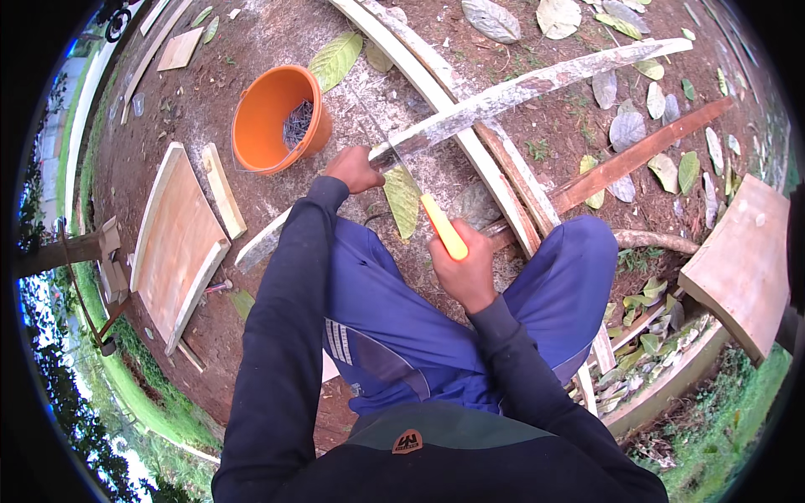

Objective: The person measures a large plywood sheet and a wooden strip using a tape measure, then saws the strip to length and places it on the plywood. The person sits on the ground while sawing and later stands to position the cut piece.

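Note:
My right hand is closed around the yellow-orange handle of a handsaw. The saw's thin blade slants up and left across a long pale plank with rough, whitish bark patches. Just left of the blade, my left hand grips this plank, fingers wrapped over its edge. Farther right, the plank lies across two long timbers. A similar pale length of wood shows beyond my left forearm; the arm hides whether it is the same plank.
An orange bucket holding many nails stands beyond my left hand. Wooden boards lie at left, with a short strip beside them. A reddish-brown beam and a thick wooden block are at right. Dry leaves and sawdust cover the soil.

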The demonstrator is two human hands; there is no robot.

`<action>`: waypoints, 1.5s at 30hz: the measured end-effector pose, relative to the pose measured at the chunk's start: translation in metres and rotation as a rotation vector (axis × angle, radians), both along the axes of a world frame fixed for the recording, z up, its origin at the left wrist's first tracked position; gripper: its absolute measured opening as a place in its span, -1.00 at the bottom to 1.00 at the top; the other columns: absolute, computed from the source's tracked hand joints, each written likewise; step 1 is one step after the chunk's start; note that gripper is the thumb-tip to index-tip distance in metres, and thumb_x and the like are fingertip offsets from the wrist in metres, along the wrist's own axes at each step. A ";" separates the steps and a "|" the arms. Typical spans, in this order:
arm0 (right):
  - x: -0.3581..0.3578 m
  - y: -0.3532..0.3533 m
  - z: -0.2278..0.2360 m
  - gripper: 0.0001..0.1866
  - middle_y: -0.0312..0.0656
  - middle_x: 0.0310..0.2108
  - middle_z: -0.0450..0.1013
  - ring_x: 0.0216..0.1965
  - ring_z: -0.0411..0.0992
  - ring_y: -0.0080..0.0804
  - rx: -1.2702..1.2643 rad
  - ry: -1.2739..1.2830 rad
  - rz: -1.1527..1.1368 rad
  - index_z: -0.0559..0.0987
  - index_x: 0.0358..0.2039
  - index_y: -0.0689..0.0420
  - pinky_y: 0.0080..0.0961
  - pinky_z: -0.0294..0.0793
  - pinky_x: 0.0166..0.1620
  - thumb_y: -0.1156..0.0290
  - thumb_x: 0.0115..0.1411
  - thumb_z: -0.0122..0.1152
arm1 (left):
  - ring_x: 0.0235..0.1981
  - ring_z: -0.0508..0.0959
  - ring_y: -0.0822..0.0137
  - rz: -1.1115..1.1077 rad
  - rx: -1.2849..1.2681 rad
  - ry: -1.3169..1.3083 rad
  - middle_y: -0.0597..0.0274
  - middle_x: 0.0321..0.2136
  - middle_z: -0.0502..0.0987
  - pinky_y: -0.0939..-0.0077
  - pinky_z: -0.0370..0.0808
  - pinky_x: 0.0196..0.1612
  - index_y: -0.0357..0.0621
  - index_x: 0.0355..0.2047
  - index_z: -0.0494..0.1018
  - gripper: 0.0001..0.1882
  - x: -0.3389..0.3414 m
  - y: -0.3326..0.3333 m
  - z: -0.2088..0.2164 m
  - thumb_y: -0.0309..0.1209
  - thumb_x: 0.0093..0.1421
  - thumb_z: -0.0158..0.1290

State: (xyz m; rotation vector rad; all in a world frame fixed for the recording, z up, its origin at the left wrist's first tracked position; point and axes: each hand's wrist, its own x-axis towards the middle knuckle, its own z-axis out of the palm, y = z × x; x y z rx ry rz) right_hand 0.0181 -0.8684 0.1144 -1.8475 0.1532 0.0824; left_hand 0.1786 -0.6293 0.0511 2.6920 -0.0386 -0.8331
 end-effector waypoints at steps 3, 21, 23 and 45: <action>0.036 0.022 0.000 -0.75 0.11 -0.64 0.42 -0.58 0.52 0.05 0.004 0.008 -0.003 0.43 -0.53 0.29 -0.19 0.43 -0.46 0.43 0.15 0.30 | -0.17 0.68 -0.21 0.005 -0.113 0.044 -0.36 -0.25 0.65 0.04 0.58 -0.01 -0.47 -0.21 0.61 -0.44 0.004 0.010 -0.001 -0.20 -0.11 0.34; -0.083 -0.049 0.046 -0.88 -0.02 -0.65 0.47 -0.60 0.59 -0.32 -0.010 0.072 0.027 0.51 -0.48 0.28 -0.41 0.55 -0.43 0.57 0.10 0.30 | -0.21 0.69 -0.21 0.005 0.005 0.003 -0.37 -0.29 0.65 0.04 0.59 -0.05 -0.48 -0.19 0.61 -0.42 -0.001 0.008 -0.001 -0.18 -0.08 0.33; -0.082 -0.049 0.046 -0.89 -0.03 -0.66 0.45 -0.58 0.58 -0.39 -0.029 0.109 0.014 0.52 -0.47 0.28 -0.40 0.51 -0.44 0.57 0.12 0.29 | -0.28 0.69 -0.17 0.030 -0.012 -0.034 -0.32 -0.36 0.65 0.05 0.58 -0.10 -0.47 -0.20 0.61 -0.46 -0.002 0.008 -0.013 -0.21 -0.08 0.33; -0.030 -0.012 0.014 -0.81 0.12 -0.61 0.47 -0.55 0.54 0.12 -0.050 0.036 0.042 0.47 -0.51 0.25 -0.17 0.49 -0.44 0.46 0.12 0.30 | -0.22 0.69 -0.19 0.055 -0.113 0.024 -0.43 -0.31 0.64 0.09 0.59 -0.05 -0.56 -0.24 0.60 -0.41 -0.001 0.021 -0.016 -0.19 -0.12 0.35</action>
